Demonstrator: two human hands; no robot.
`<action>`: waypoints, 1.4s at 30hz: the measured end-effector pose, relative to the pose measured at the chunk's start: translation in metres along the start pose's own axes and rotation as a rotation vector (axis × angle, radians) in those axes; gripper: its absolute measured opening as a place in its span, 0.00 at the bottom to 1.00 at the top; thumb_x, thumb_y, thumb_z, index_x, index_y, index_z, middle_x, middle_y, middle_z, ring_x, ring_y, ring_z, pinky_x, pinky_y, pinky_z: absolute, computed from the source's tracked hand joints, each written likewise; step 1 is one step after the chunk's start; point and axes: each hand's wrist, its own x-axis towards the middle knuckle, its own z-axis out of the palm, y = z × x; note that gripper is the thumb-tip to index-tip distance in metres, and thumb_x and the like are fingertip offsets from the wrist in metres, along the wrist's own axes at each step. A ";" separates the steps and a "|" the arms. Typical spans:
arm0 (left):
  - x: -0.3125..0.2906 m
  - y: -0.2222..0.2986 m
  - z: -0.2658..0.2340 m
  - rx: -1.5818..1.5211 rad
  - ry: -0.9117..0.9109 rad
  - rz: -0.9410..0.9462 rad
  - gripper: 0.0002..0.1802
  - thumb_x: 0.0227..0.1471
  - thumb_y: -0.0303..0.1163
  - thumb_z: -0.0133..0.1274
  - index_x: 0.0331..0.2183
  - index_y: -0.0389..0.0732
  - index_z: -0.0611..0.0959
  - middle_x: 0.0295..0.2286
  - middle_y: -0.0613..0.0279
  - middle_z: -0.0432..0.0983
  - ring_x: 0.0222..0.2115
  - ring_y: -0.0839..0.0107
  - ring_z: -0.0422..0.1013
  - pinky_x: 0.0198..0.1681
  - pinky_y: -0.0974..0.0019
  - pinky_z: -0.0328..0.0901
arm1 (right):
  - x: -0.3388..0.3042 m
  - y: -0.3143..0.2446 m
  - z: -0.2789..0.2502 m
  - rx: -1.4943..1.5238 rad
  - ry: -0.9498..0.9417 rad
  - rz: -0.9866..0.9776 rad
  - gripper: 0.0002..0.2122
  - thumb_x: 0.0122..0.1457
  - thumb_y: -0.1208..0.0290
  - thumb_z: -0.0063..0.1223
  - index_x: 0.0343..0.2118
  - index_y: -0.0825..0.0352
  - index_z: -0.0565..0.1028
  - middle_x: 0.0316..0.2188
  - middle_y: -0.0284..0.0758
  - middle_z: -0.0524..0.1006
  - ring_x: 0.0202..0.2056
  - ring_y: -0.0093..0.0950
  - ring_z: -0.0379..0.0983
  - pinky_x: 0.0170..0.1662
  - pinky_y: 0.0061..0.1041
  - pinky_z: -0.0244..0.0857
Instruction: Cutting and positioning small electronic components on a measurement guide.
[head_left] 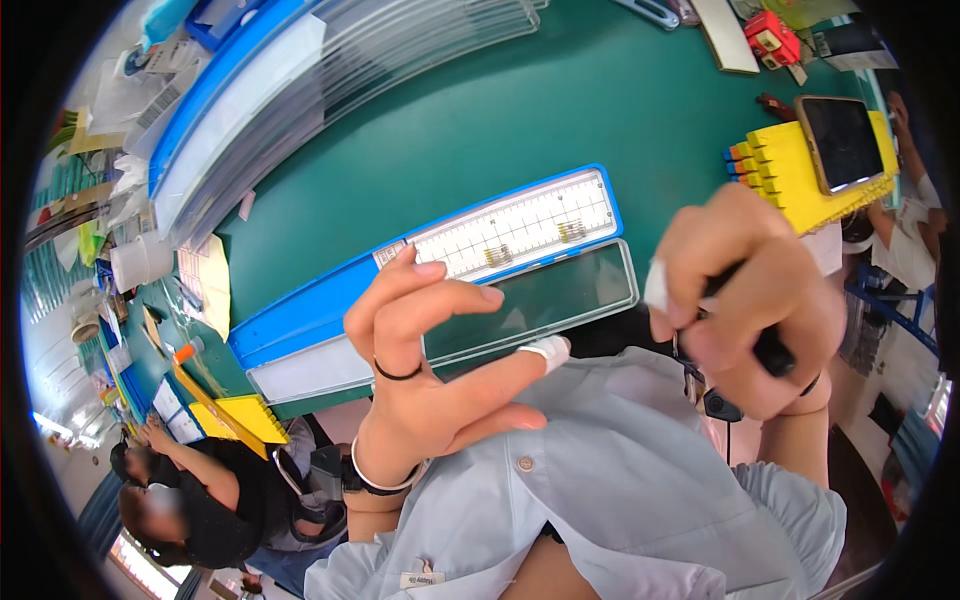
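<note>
A long blue case (310, 310) lies slantwise before me on the green table. Its far-right part holds a white gridded panel (530, 222) with two small coil-like pieces (571, 231) on it. The transparent lid (580, 290) lies folded out on my side. Over the near edge hovers my left hand (425, 350), fingers spread and holding nothing, with white tape on one fingertip. To the right of the case, my right hand (755, 300) is closed, slightly blurred, around something dark that the fingers mostly cover. It also has a taped fingertip.
Stacked clear and blue cases (290, 110) fill the far left. At right, a phone (842, 145) rests on a yellow pad (780, 195). A red box (773, 40) stands at the far right. Another person (215, 480) sits at lower left, near a second yellow pad (245, 418).
</note>
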 end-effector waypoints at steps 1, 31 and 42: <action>0.002 0.006 -0.002 0.007 0.005 0.000 0.19 0.45 0.64 0.56 0.32 0.64 0.87 0.40 0.64 0.70 0.49 0.56 0.59 0.57 0.46 0.58 | 0.004 -0.003 0.000 -0.074 -0.088 -0.038 0.11 0.46 0.85 0.57 0.30 0.61 0.73 0.29 0.33 0.73 0.28 0.28 0.67 0.29 0.25 0.61; -0.015 0.032 -0.014 0.020 0.183 0.123 0.19 0.55 0.59 0.52 0.41 0.62 0.88 0.47 0.58 0.58 0.54 0.55 0.55 0.59 0.48 0.55 | -0.028 -0.038 0.039 0.391 -0.194 0.466 0.10 0.67 0.69 0.48 0.31 0.69 0.71 0.26 0.28 0.67 0.27 0.18 0.59 0.30 0.20 0.54; -0.015 0.027 -0.008 -0.014 0.235 0.136 0.30 0.59 0.66 0.39 0.40 0.54 0.85 0.49 0.52 0.58 0.54 0.51 0.57 0.60 0.40 0.52 | -0.019 -0.041 0.041 0.070 -0.087 0.188 0.16 0.52 0.72 0.68 0.45 0.64 0.79 0.26 0.27 0.72 0.23 0.15 0.57 0.26 0.18 0.51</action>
